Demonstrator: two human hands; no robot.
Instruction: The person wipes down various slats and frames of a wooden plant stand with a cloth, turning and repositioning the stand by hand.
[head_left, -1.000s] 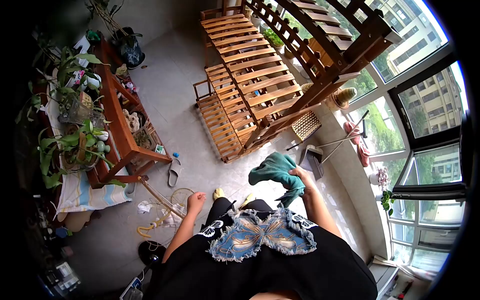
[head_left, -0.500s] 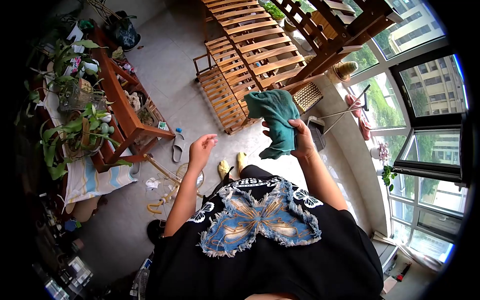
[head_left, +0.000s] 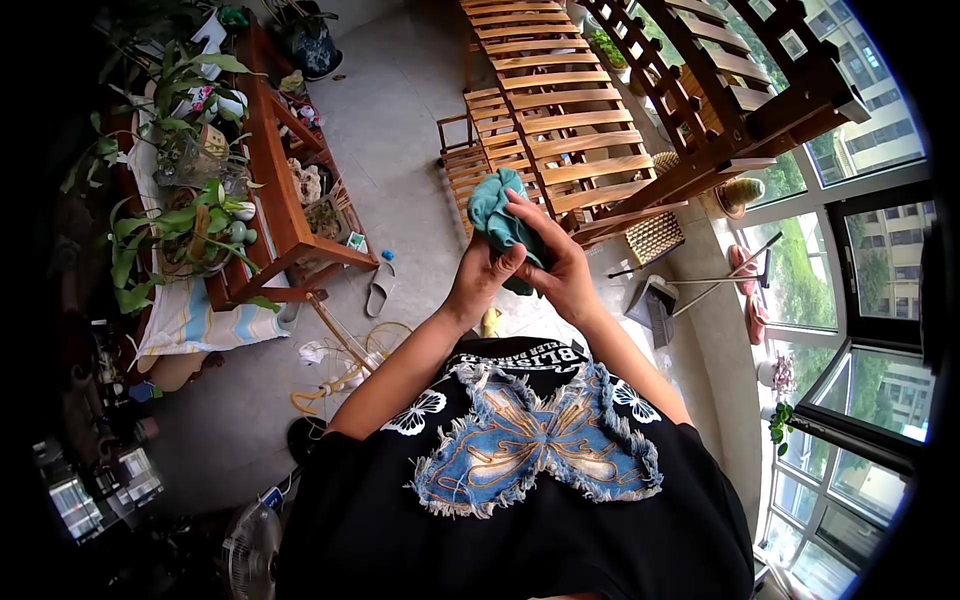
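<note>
A green cloth point(head_left: 492, 212), bunched into a compact bundle, is held up in front of my body between both hands. My left hand point(head_left: 482, 278) grips its lower left side, with the thumb pressed against the folds. On the right, my right hand point(head_left: 552, 255) wraps round the cloth, fingers over its top and thumb below. Some fingertips are hidden behind the fabric. Past the cloth stands a slatted wooden lounge chair point(head_left: 560, 125).
Plants crowd a wooden bench point(head_left: 275, 215) on the left. A dustpan point(head_left: 655, 305) stands on the right by the window ledge, where pink shoes point(head_left: 752, 290) sit. A grey slipper point(head_left: 380, 290) and a yellow hose point(head_left: 315, 400) lie on the floor. A fan point(head_left: 252, 550) is low left.
My left hand has come in from the left and taken hold of the cloth. The cloth, earlier hanging from my right hand, has moved left and is bunched smaller.
</note>
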